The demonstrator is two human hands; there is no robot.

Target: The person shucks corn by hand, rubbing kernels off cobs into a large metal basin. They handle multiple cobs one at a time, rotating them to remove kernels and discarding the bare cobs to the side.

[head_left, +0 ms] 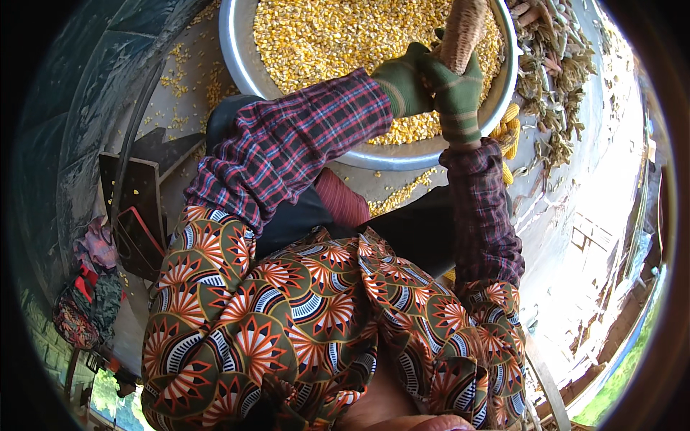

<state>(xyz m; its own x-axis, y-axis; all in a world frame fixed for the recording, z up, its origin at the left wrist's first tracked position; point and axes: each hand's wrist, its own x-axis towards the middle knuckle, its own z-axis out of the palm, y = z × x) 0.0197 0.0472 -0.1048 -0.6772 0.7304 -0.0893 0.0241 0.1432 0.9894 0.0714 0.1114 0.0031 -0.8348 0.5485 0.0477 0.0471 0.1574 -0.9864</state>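
Note:
My right hand (pixel 457 97), in a green knitted glove with tan stripes, is closed around a stripped, brownish corncob (pixel 464 32). The cob points up and away from me, over a wide metal basin (pixel 235 46). Loose yellow corn kernels (pixel 334 37) lie spread inside the basin. My left hand (pixel 401 78), gloved the same way, presses against the right hand from the left side. Its fingers are largely hidden behind the right hand and cob, so what it grips does not show.
Stripped cobs and dry husks (pixel 555 70) are piled right of the basin. Yellow corn ears (pixel 506 132) lie against its right rim. Scattered kernels (pixel 399 199) cover parts of the floor. A dark angular stand (pixel 135 199) and a bag (pixel 89 307) are at left.

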